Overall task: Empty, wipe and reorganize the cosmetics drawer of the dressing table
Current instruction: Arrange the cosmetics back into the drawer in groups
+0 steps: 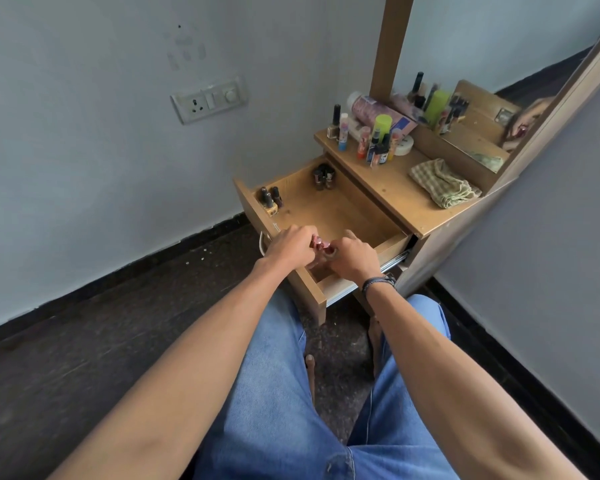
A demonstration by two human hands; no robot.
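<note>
Looking like the put-it-back stage: both hands sit at the 6 o'clock corner of the open drawer (333, 209), with left hand (291, 247) and right hand (352, 259) fingers curled round some small pinkish bottles (318, 242), probably to stand them as a tidy group. Nail polishes (270, 199) already stand in the 10 o'clock corner. The cloth (444, 183) lies on the bench (395, 188) at 2 o'clock, so I'd guess the wiping's done.

Home bedroom corner: a wooden dressing table (395, 188) with a mirror (482, 46) rising behind its top, which is crowded with cosmetic bottles (378, 140). Its pulled-out drawer (343, 209) holds nail polish bottles (270, 199). A wall switch-and-socket plate (209, 99) sits left of the table.
</note>
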